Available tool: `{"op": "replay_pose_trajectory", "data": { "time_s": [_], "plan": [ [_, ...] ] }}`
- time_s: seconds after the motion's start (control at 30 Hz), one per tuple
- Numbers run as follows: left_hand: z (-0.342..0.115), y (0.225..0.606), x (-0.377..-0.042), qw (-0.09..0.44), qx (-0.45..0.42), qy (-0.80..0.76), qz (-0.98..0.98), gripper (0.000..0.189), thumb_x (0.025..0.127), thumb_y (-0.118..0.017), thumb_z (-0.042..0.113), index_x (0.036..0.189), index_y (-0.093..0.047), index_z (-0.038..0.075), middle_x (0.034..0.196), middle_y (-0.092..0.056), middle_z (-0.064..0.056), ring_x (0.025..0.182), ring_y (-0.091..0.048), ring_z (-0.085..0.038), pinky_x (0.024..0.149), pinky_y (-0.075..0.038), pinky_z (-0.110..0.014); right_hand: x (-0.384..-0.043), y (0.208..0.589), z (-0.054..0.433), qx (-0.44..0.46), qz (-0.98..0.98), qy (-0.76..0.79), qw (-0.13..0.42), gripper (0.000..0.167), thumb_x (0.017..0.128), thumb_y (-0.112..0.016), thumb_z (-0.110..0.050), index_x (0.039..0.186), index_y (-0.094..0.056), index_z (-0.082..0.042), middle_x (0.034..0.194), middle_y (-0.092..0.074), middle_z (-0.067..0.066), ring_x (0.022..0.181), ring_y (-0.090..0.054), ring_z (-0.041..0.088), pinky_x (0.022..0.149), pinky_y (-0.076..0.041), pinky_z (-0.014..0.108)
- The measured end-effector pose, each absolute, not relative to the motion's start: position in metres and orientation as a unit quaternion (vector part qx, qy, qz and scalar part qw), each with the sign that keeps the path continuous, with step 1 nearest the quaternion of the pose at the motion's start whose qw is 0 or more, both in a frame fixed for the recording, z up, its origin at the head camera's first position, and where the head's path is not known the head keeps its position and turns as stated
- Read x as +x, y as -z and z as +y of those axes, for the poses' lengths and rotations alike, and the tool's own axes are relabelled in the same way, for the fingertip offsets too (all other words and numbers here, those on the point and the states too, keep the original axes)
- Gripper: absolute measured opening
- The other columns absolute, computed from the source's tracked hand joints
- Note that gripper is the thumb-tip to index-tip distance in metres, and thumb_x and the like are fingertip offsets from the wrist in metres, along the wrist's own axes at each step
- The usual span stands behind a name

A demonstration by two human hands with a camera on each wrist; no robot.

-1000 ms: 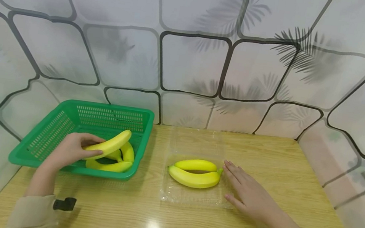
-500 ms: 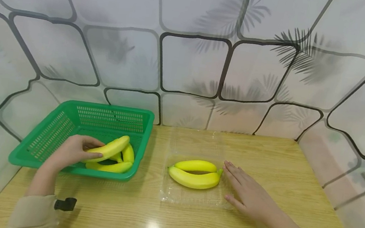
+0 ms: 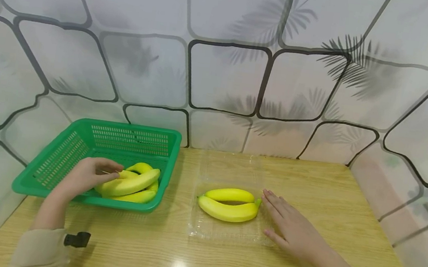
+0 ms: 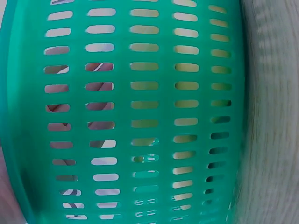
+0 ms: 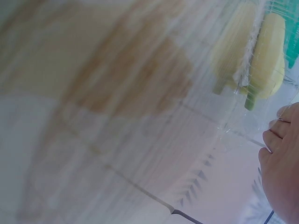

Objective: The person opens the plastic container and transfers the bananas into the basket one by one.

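Note:
My left hand hovers over the left part of a green plastic basket, thumb and fingers apart. A yellow banana lies just by its fingertips, on top of several other bananas in the basket. In the middle of the table, two bananas lie side by side in a clear plastic clamshell box. My right hand lies with straight fingers at the right edge of that box. The left wrist view is filled by the slotted basket wall, which hides most of the fruit.
The box's clear lid is folded back toward the wall. A patterned wall closes off the back and both sides of the wooden table. The basket stands at the back left.
The banana held by my left hand has gone down onto the other bananas in the basket, and the fingers have let go of it. My right hand has stayed still.

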State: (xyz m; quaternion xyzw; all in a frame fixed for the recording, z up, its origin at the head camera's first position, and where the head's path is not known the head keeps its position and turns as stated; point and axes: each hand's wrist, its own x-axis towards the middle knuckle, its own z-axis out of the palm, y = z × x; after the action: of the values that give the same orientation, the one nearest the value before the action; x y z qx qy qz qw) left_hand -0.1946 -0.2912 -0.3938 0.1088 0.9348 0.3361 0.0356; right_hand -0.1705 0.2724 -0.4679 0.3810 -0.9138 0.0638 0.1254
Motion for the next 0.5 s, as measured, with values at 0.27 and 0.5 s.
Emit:
{"op": "replay_pose_trajectory", "data": {
  "time_s": [0.27, 0.5],
  "plan": [
    [-0.2893, 0.3929, -0.1948, 0.032, 0.109, -0.346, 0.931, 0.034, 0.107, -0.067, 0.022, 0.134, -0.07, 0.001, 0.134, -0.072, -0.022, 0.117, -0.072, -0.04, 0.088, -0.06, -0.026, -0.1706, 0.4694, 0.2736, 0.384, -0.912, -0.067, 0.125, 0.083, 0.1, -0.073, -0.031, 0.164, -0.032, 0.003, 0.17, -0.036, 0.023, 0.153, -0.042, 0.04, 0.131, 0.01, 0.016],
    [-0.2836, 0.3889, -0.1927, 0.033, 0.103, -0.346, 0.932, 0.034, 0.107, -0.066, 0.021, 0.134, -0.07, 0.001, 0.135, -0.072, -0.022, 0.115, -0.073, -0.039, 0.087, -0.06, -0.026, -0.171, 0.4699, 0.2739, 0.385, -0.912, -0.064, 0.128, 0.084, 0.1, -0.072, -0.031, 0.165, -0.031, 0.002, 0.17, -0.036, 0.022, 0.154, -0.041, 0.039, 0.132, 0.009, 0.017]
  ]
}}
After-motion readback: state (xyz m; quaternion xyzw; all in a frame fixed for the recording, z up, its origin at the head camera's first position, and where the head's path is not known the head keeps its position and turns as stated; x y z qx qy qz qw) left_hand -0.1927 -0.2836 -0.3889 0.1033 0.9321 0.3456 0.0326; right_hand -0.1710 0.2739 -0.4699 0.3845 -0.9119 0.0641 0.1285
